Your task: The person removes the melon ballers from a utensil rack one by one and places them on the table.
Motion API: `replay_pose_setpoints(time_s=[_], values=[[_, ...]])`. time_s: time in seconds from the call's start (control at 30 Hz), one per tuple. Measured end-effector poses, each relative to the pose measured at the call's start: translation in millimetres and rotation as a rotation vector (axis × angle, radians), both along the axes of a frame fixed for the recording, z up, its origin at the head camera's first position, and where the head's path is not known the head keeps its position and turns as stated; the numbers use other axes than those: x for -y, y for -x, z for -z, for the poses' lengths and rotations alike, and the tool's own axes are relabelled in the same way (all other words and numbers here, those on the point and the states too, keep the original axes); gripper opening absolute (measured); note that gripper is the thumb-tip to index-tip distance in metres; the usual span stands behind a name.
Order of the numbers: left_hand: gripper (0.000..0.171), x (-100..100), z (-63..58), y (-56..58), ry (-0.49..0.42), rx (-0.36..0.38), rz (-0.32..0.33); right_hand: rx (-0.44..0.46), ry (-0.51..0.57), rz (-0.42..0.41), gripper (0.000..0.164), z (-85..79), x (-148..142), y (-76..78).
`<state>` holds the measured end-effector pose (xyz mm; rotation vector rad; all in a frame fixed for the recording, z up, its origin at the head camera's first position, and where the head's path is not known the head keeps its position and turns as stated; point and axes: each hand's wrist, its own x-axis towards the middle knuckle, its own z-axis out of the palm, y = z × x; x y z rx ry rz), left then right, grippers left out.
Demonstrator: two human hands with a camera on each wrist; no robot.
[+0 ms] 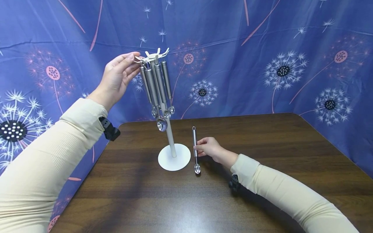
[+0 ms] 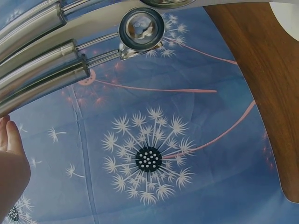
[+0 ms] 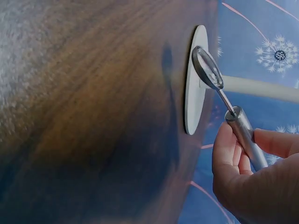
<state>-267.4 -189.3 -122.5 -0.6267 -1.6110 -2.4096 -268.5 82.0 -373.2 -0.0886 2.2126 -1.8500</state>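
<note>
My right hand [image 1: 210,149] pinches a steel melon baller [image 1: 195,142] by its tube handle, scoop end down, beside the white rack's round base [image 1: 163,162]. In the right wrist view, thumb and fingers hold the handle [image 3: 247,140] just behind the scoop [image 3: 206,67], which overlaps the base. At the rack's top my left hand [image 1: 118,72] pinches the left edge of the white hook crown [image 1: 151,57]. Several similar steel scoops [image 1: 151,82] hang from the hooks, handles up. The left wrist view shows their round bowls [image 2: 141,29] close by; only part of that hand appears.
The rack's white post [image 1: 170,137] rises from the base on a dark wooden table [image 1: 233,207]. A blue curtain with dandelion prints [image 1: 233,64] hangs behind and around the table. Black straps with cameras [image 1: 109,128] sit on both wrists.
</note>
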Motion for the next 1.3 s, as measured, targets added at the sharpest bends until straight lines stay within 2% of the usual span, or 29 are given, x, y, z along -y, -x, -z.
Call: replay_pose_setpoints(time_s=[0.2,0.67,0.87,1.3], values=[[0.013,1,1.7,0.2,0.009,-0.011,-0.022,0.050,-0.026,0.015,0.022,5.2,2,0.4],[0.013,1,2.3,-0.1,0.028,-0.020,-0.048,0.092,-0.072,0.041,0.016,18.0,7,6.8],[0.013,0,2.2,0.7,0.023,-0.024,-0.052,0.140,-0.085,0.034,0.016,20.5,8,9.7],[0.012,-3,3.0,2.8,0.011,-0.033,-0.057,0.165,-0.096,0.008,0.009,24.4,10,12.6]])
